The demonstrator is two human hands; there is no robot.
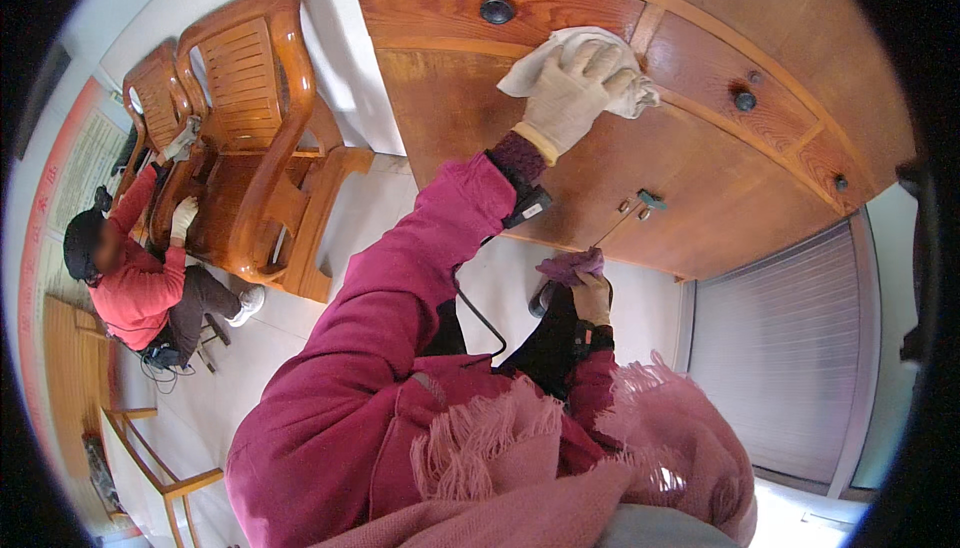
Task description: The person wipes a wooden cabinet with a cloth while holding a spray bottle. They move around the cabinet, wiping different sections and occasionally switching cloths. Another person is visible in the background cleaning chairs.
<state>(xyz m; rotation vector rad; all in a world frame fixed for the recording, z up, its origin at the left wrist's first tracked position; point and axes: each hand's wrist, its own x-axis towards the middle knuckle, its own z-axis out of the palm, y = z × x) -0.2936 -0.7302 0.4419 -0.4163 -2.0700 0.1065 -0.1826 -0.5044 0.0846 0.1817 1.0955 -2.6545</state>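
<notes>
My left hand, in a pale glove, is stretched out from a magenta sleeve. It presses a crumpled white cloth flat against the front of a wooden cabinet, just below a drawer with a dark round knob. My right hand is lower and closer to my body, closed around a bunched purple cloth. It sits near the cabinet's bottom edge, under the small metal door handles. A pink fringed scarf covers my chest.
At the left, another person in a red jacket crouches on the pale tiled floor. Their gloved hand rests on one of two stacked-looking wooden armchairs. A grey ribbed panel stands right of the cabinet.
</notes>
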